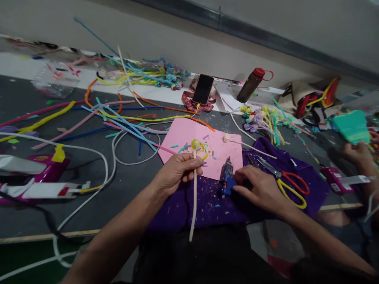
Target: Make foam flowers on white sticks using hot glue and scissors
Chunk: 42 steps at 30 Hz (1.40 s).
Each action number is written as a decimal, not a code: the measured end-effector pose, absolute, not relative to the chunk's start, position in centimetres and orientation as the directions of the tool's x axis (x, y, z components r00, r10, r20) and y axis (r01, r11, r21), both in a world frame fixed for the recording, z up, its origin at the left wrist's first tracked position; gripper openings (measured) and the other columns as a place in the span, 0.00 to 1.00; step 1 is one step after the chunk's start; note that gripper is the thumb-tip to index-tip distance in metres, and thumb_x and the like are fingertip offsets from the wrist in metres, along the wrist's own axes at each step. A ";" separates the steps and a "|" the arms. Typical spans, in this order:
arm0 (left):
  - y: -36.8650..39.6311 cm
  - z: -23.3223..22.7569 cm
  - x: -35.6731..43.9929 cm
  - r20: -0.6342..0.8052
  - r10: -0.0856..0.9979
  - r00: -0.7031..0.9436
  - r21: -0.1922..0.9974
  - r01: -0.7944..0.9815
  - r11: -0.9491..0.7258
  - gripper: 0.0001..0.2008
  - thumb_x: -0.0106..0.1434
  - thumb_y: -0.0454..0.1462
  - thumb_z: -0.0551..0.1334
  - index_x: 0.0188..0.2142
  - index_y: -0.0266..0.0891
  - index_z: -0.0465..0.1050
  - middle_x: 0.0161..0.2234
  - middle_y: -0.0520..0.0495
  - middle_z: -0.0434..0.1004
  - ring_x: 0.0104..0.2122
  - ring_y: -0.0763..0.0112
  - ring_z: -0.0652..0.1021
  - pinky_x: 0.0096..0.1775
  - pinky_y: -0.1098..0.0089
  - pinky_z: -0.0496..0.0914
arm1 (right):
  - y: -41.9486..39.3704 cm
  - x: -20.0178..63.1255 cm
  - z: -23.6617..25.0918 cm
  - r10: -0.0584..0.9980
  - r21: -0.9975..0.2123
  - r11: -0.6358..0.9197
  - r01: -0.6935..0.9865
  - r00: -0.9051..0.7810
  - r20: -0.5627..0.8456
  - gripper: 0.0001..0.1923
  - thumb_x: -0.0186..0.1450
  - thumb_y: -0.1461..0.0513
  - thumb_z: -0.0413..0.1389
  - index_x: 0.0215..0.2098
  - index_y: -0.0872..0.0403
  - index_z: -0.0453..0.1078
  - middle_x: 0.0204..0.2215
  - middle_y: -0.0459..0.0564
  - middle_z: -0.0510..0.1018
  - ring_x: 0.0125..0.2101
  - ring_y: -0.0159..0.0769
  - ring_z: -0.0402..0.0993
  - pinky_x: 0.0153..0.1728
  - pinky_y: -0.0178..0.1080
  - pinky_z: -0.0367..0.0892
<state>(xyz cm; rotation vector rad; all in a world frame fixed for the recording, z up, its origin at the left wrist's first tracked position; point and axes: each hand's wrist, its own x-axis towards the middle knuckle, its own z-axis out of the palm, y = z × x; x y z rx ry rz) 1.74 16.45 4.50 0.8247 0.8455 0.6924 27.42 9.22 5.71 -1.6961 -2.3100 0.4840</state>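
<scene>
My left hand [182,167] pinches a cream pipe cleaner [194,213] between thumb and fingers. The stem hangs down toward my lap, and a small yellow flower head [195,144] tops it. Beside my right hand [260,185] lies a small blue glue gun [227,181], its nozzle pointing away from me. The thumb and fingers of that hand are apart, close to the gun's right side; whether they touch it I cannot tell. Under the flower is a pink sheet [177,132] scattered with short coloured pipe cleaner bits. Another cream stem with a pale head [226,138] rests on it.
A purple cloth [183,209] carries scissors [291,185] at right. Loose pipe cleaners [127,122] and a white cable [114,146] spread leftward. Behind are a phone [203,90], a bottle [250,86] and flower bunches [266,122]. Another person's hand [359,156] holds a green piece [352,126].
</scene>
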 end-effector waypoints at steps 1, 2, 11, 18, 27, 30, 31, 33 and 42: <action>16.3 4.5 1.9 -0.363 0.791 0.493 0.847 -0.179 0.501 0.09 0.51 0.38 0.65 0.26 0.32 0.73 0.20 0.49 0.73 0.14 0.85 0.64 0.15 0.81 0.54 | 8.5 27.6 5.0 0.950 -0.317 0.298 0.900 -0.312 0.005 0.22 0.57 0.51 0.55 0.44 0.55 0.66 0.38 0.56 0.73 0.39 0.44 0.69 0.39 0.44 0.65; 16.1 4.5 2.2 -0.363 0.788 0.498 0.856 -0.155 0.493 0.09 0.50 0.39 0.65 0.25 0.32 0.73 0.21 0.48 0.75 0.16 0.83 0.66 0.16 0.81 0.55 | 7.9 27.6 4.3 0.948 -0.260 0.309 0.915 -0.318 0.010 0.24 0.57 0.51 0.55 0.47 0.55 0.65 0.41 0.58 0.72 0.41 0.46 0.68 0.40 0.45 0.65; 14.5 2.8 4.8 -0.423 0.753 0.504 0.898 0.120 0.424 0.12 0.52 0.40 0.63 0.21 0.34 0.65 0.19 0.49 0.75 0.10 0.84 0.63 0.13 0.80 0.54 | 8.0 27.7 3.2 0.953 -0.357 0.293 0.887 -0.301 0.033 0.19 0.56 0.60 0.54 0.46 0.54 0.64 0.40 0.54 0.71 0.40 0.42 0.69 0.40 0.42 0.65; 14.7 2.5 4.9 -0.445 0.749 0.490 0.890 0.148 0.432 0.11 0.53 0.39 0.62 0.22 0.34 0.65 0.19 0.49 0.73 0.13 0.82 0.67 0.15 0.81 0.58 | 7.5 30.4 3.5 0.995 -0.795 0.051 0.605 -0.103 -0.014 0.12 0.56 0.59 0.54 0.40 0.51 0.66 0.33 0.49 0.72 0.35 0.40 0.69 0.37 0.40 0.64; 15.0 2.9 4.5 -0.372 0.795 0.479 0.907 0.006 0.421 0.13 0.49 0.43 0.65 0.22 0.33 0.69 0.19 0.51 0.70 0.17 0.82 0.65 0.19 0.80 0.55 | 6.4 29.0 5.2 0.998 -0.992 -0.069 -0.106 -0.018 -0.068 0.20 0.60 0.49 0.48 0.40 0.54 0.68 0.32 0.52 0.72 0.22 0.34 0.65 0.20 0.36 0.63; 15.3 3.3 3.9 -0.383 0.817 0.432 0.882 -0.092 0.463 0.13 0.48 0.42 0.66 0.22 0.33 0.69 0.18 0.53 0.69 0.14 0.86 0.58 0.16 0.79 0.47 | 5.5 26.9 5.2 0.997 -0.999 -0.026 0.028 -0.077 -0.028 0.20 0.61 0.49 0.49 0.40 0.55 0.69 0.30 0.52 0.73 0.24 0.35 0.67 0.25 0.37 0.66; 15.4 3.4 3.7 -0.400 0.810 0.429 0.866 -0.113 0.487 0.14 0.48 0.43 0.65 0.22 0.33 0.69 0.18 0.53 0.69 0.13 0.87 0.56 0.15 0.78 0.44 | 5.3 26.4 5.0 0.995 -0.997 -0.012 0.078 -0.097 -0.020 0.19 0.61 0.49 0.50 0.40 0.54 0.69 0.30 0.52 0.73 0.26 0.36 0.69 0.27 0.38 0.67; 15.5 3.6 3.4 -0.427 0.784 0.451 0.839 -0.127 0.530 0.14 0.49 0.43 0.65 0.23 0.33 0.69 0.17 0.53 0.68 0.12 0.87 0.55 0.15 0.77 0.41 | 5.2 25.4 4.6 0.989 -0.988 0.026 0.153 -0.146 0.003 0.17 0.61 0.52 0.51 0.43 0.54 0.68 0.31 0.52 0.74 0.28 0.38 0.70 0.30 0.38 0.67; 16.0 3.6 2.8 -0.410 0.747 0.523 0.810 -0.167 0.561 0.13 0.51 0.42 0.63 0.23 0.32 0.69 0.15 0.53 0.68 0.09 0.87 0.54 0.13 0.77 0.42 | 7.6 23.5 4.4 0.957 -0.896 0.250 0.367 -0.234 0.171 0.10 0.62 0.58 0.51 0.40 0.52 0.66 0.30 0.47 0.71 0.29 0.34 0.70 0.33 0.34 0.66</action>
